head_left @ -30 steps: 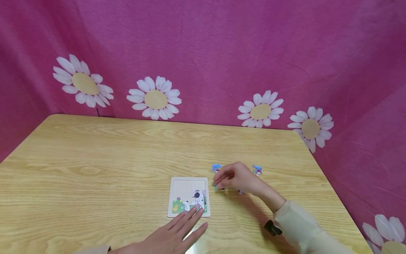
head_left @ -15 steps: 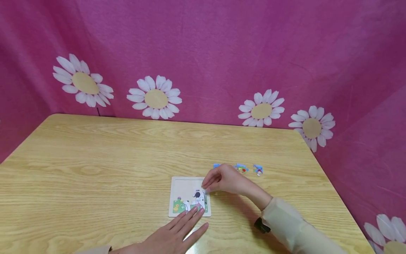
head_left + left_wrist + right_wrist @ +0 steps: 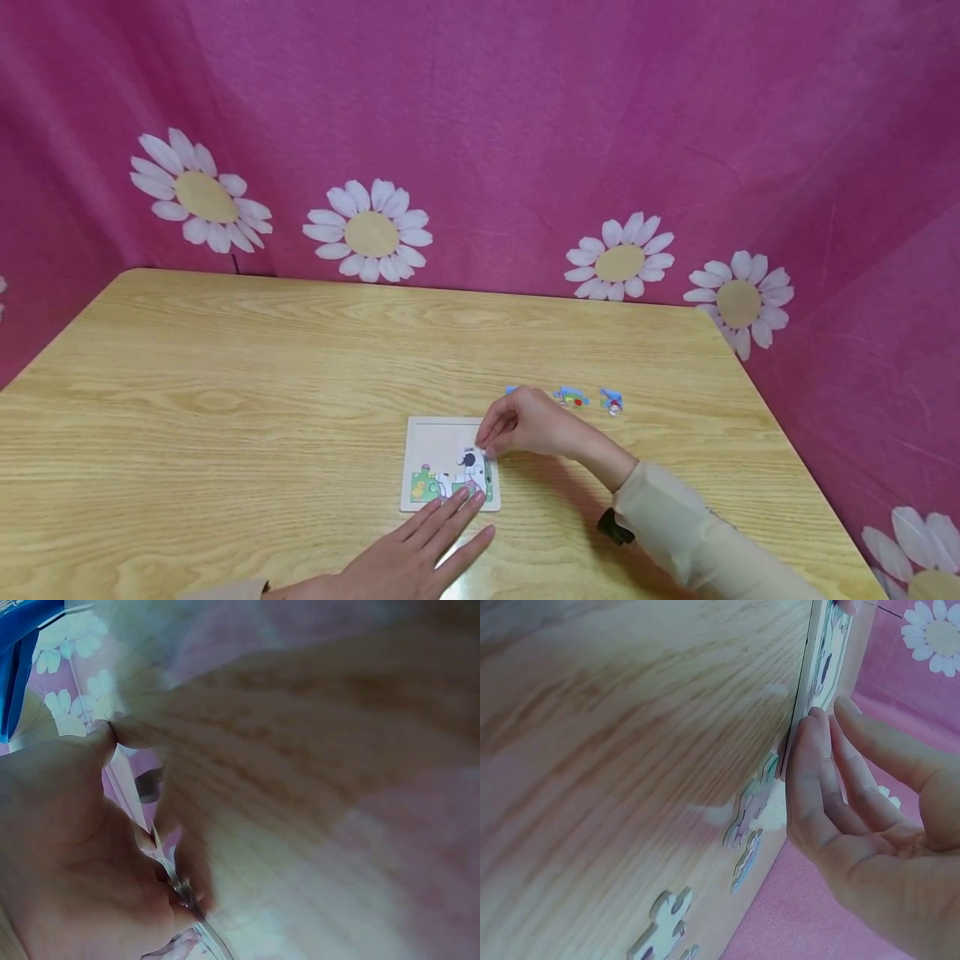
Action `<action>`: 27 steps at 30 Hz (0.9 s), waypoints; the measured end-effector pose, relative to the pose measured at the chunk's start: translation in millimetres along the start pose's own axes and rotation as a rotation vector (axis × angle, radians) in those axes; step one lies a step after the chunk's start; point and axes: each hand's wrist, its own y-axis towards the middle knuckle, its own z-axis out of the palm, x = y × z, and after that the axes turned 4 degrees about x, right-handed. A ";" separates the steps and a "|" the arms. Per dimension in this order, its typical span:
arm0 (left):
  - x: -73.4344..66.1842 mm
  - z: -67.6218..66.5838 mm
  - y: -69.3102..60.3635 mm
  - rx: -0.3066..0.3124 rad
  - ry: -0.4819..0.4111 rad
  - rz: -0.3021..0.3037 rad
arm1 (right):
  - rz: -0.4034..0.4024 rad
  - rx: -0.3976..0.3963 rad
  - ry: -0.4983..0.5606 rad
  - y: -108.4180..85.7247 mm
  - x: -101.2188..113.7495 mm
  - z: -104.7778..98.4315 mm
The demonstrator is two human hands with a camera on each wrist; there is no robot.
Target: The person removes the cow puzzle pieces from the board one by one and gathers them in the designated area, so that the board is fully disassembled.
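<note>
A square puzzle tray point(image 3: 412, 448) lies on the wooden table, its lower part filled with pieces showing a duck point(image 3: 418, 488) and a black-and-white animal point(image 3: 477, 471). My left hand point(image 3: 401, 554) rests on the tray's near edge, fingers spread. My right hand point(image 3: 528, 423) is at the tray's right side, thumb and fingertips close together near the upper edge of the fitted pieces. In the right wrist view, the right hand point(image 3: 877, 802) has bent fingers against the tray's edge point(image 3: 802, 697), with no loose piece visible between them. The left wrist view is blurred around the left hand point(image 3: 75, 847).
Loose pieces lie right of the tray, including a blue-and-green one point(image 3: 572, 397) and a blue one point(image 3: 612, 401); others are partly or fully hidden by the right arm. A pink flowered cloth point(image 3: 480, 150) stands behind the table point(image 3: 225, 392).
My right hand has moved left from the loose pieces to the tray's right side and shifted little in the last half second. The left hand has stayed at the near edge.
</note>
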 end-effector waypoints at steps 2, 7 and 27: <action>-0.3 0.2 -0.1 0.001 -0.002 0.000 | 0.004 0.001 0.004 -0.1 0.0 0.0; -0.2 0.6 -0.1 -0.008 -0.002 0.000 | -0.001 -0.004 0.013 -0.3 0.6 0.1; -0.5 -1.1 -0.2 -0.009 0.009 -0.001 | 0.006 0.003 0.067 -2.0 4.4 9.9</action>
